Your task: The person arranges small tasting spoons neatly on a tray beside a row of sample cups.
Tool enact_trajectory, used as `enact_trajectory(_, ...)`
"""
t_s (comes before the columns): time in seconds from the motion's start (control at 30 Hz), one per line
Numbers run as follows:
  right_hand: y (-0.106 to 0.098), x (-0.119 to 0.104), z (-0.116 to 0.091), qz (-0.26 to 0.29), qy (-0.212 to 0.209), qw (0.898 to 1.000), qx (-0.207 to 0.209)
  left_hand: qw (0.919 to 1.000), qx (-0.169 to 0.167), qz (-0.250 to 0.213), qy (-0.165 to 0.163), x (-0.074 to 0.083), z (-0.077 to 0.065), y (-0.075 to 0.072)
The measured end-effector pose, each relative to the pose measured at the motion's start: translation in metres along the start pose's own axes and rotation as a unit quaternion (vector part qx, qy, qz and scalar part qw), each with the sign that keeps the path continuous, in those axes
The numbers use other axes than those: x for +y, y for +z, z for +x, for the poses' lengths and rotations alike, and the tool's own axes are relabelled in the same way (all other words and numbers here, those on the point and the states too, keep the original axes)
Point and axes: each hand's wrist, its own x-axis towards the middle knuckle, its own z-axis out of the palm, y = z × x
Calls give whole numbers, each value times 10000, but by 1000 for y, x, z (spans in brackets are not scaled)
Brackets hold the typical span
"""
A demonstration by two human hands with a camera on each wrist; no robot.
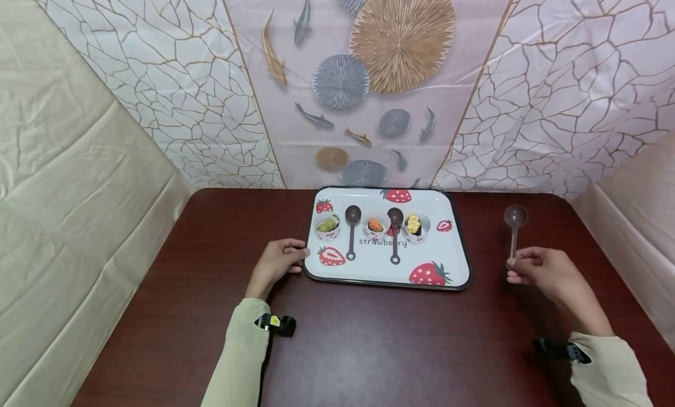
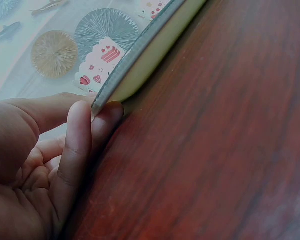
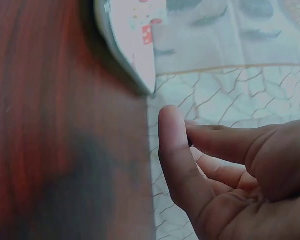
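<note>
My left hand point(image 1: 276, 265) pinches the left rim of a white strawberry-print tray point(image 1: 379, 272), with digits on both sides of the rim in the left wrist view. On the tray stand three small patterned cups: one with green food point(image 1: 328, 225), one with orange food point(image 1: 375, 225), one with yellow food point(image 1: 413, 225). Two dark brown measuring spoons, one left point(image 1: 351, 234) and one right point(image 1: 395, 237), lie between the cups. Off to the tray's right, my right hand point(image 1: 545, 272) pinches the handle end of a third measuring spoon point(image 1: 515, 216), bowl pointing away. That spoon is hidden in the right wrist view.
A dark red-brown wooden table point(image 1: 211, 337) lies under everything. Patterned cloth point(image 1: 343, 137) rises behind its far edge, and beige fabric point(image 1: 79, 190) hangs along the left side. Black straps with small devices point(image 1: 276, 323) sit on both wrists.
</note>
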Motion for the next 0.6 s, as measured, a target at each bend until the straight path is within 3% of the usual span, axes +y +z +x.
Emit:
enact_trajectory(0.27,8,-20,-8,164,-606,9980,74,10000,-15,17,33,1,0,0)
enact_trajectory(0.6,24,-51,-20,-21,-934,9952,302,10000,-5,49,14,3,-4,1)
